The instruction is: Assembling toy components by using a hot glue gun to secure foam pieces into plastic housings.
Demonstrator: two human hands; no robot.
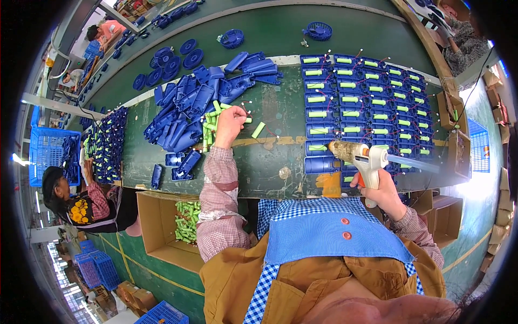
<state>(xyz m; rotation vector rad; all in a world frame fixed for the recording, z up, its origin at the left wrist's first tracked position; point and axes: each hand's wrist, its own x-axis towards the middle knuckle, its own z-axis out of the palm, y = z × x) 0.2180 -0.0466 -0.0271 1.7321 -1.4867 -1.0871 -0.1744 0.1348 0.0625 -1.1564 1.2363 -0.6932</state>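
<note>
My right hand (382,193) is wrapped round the grip of a white glue gun (371,161), with a long clear glue stick (413,163) out of its back. The nozzle hangs over the lower left of the rows of blue plastic housings (322,164), most holding a green battery with thin wires. My left hand (230,127) is at a small heap of green batteries (208,135), its fingers pinched on a battery (247,120) that shows beside them. One loose green battery (258,129) lies right of that hand. Beyond the heap is a pile of empty blue housings (186,105).
Round blue grilles (171,65) lie on the green belt (270,32) behind the worktable. Below the table's front edge stands a cardboard box (156,224) of green batteries. A co-worker (81,200) sits at the left by more filled housings (108,140). Cardboard boxes (458,154) stand right.
</note>
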